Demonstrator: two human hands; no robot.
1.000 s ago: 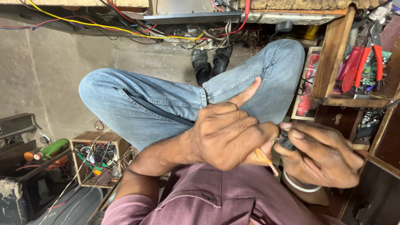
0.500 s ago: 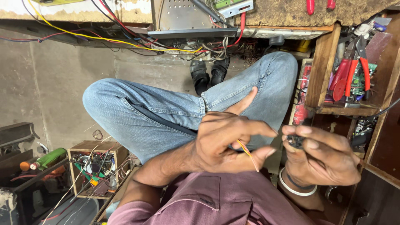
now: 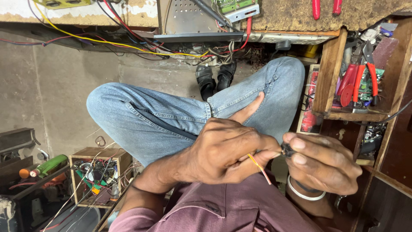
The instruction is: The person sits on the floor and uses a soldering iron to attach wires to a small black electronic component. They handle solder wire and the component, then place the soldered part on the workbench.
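Pinching a thin orange-and-pink wire (image 3: 259,168) between thumb and curled fingers, the left hand (image 3: 225,150) sits near the middle of the view, closed narrow around the wire with its index finger sticking out toward 1 o'clock over the knee. The wire's loose end trails away from that hand toward 5 o'clock, across the maroon shirt (image 3: 223,210). Just beside it at 3 o'clock, the right hand (image 3: 324,165) is also closed tight, its fingertips gripping a small black part (image 3: 287,150) that sits where the wire's upper end meets the two hands. Thumb and fingertips of both hands nearly touch around that part. A pale bangle (image 3: 302,193) circles the right wrist.

Behind the hands lies a crossed leg in blue jeans (image 3: 171,116), the knee bending toward 9 o'clock. At 12 o'clock from the hands a pair of black sandals (image 3: 216,78) rests on the concrete floor, and above them a metal chassis (image 3: 195,19) with red, yellow and black leads hangs along a bench edge. At 2 o'clock a wooden shelf (image 3: 330,64) holds red-handled pliers (image 3: 362,83) and a green circuit board. At 8 o'clock a small wooden box (image 3: 96,178) is full of tangled wires, with a green bottle (image 3: 49,165) further out at 9 o'clock.
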